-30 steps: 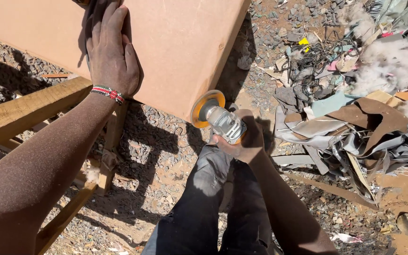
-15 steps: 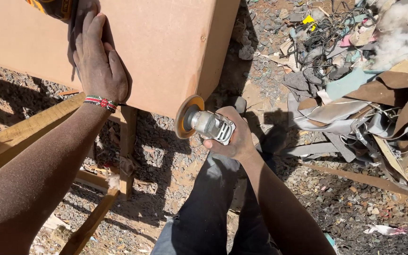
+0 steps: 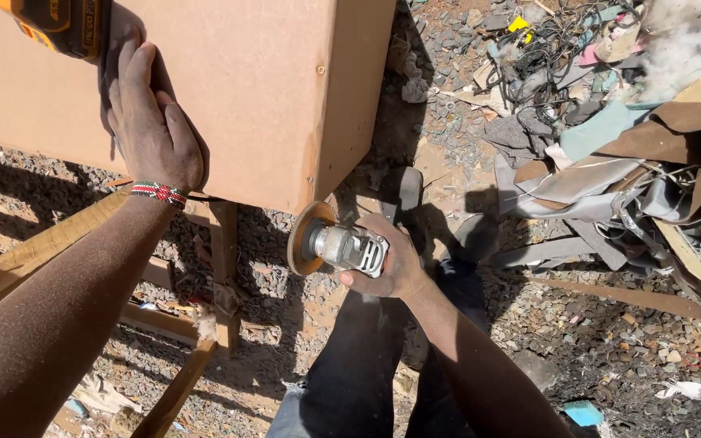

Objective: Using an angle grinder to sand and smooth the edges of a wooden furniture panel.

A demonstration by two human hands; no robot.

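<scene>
From the head view, looking down, the right hand (image 3: pixel 395 264) sits at the centre of the frame with its fingers (image 3: pixel 367 284) wrapped tight around the silver body of an angle grinder (image 3: pixel 338 246), whose orange-rimmed disc (image 3: pixel 300 238) stands on edge just under the lower right corner of a large tan board panel (image 3: pixel 237 89) that fills the upper left of the frame. I judge the main risk to be the disc catching that corner: held one-handed, the grinder could kick or skate off toward the dark trouser leg (image 3: pixel 359 365) directly below it. Dust or grit thrown toward the face looks likely too, given the angle. The left hand (image 3: pixel 149 122) lies flat on the panel at upper left, fingers (image 3: pixel 135 77) stretched out and close together, palm pressing the face, holding nothing; a beaded wristband (image 3: pixel 158 193) circles the wrist and the forearm runs down to the lower left corner. If that bracing hand slips, the panel could shift against the disc. A yellow and black power tool (image 3: pixel 54 24) rests at the top left edge, just beside the fingertips. Rough wooden rails (image 3: pixel 42 243) cross beneath the panel, and a heap of scraps, fabric and wire (image 3: pixel 626 162) fills the right side over gravel ground (image 3: pixel 285 292).
</scene>
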